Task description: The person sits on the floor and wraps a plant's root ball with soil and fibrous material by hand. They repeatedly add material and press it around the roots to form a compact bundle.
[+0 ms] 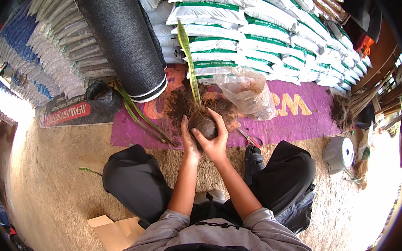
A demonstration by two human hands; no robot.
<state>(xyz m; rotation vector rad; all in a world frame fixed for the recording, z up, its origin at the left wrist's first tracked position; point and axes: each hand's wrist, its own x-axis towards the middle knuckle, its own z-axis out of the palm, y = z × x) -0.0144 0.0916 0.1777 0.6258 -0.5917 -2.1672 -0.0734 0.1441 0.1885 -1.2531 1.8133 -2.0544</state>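
Observation:
Between my two hands sits a dark brown rounded ball (204, 124), perhaps soil or husk; its exact material I cannot tell. My left hand (189, 141) cups its left side, and my right hand (215, 138) wraps its right side with the thumb across the near face. A long snake plant leaf (190, 60), green with yellow edges, rises from just behind the ball, with stringy roots around its base. Loose dark soil (176, 108) lies beyond my hands on a purple banner (299, 104). Whether the leaf is joined to the ball is hidden.
Right of my hands lie red-handled scissors (251, 138) and a clear plastic bag (253, 94). Cut snake plant leaves (139, 117) and a black bag (102, 99) are to the left. A black mesh roll (123, 38) and stacked white sacks (211, 34) stand behind. A grey pot (339, 154) lies far right.

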